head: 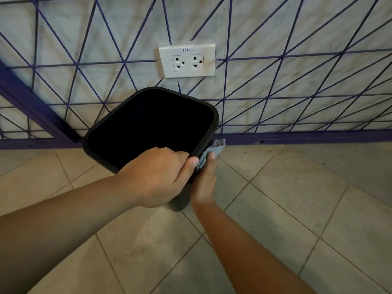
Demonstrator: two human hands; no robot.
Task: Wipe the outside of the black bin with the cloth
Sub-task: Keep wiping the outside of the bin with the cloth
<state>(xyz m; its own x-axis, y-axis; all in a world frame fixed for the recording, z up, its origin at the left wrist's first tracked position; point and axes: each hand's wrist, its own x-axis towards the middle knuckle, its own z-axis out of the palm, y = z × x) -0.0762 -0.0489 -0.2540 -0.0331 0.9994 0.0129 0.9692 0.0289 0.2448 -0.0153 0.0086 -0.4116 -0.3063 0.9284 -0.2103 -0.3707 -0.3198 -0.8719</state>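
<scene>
The black bin (209,111) stands on the tiled floor against the wall, its square dark mouth facing up toward me. My left hand (157,177) grips the near rim, fingers curled over the edge. A blue-grey cloth (209,154) is pressed against the bin's outer right side just under the rim, held by my right hand (204,183). Most of the bin's outer walls are hidden by its rim and my hands.
A white double wall socket (187,60) sits on the wall just above the bin. Purple metal latticework (286,98) covers the marbled wall, with a purple base rail (297,137) along the floor. Beige floor tiles (297,209) spread around the bin.
</scene>
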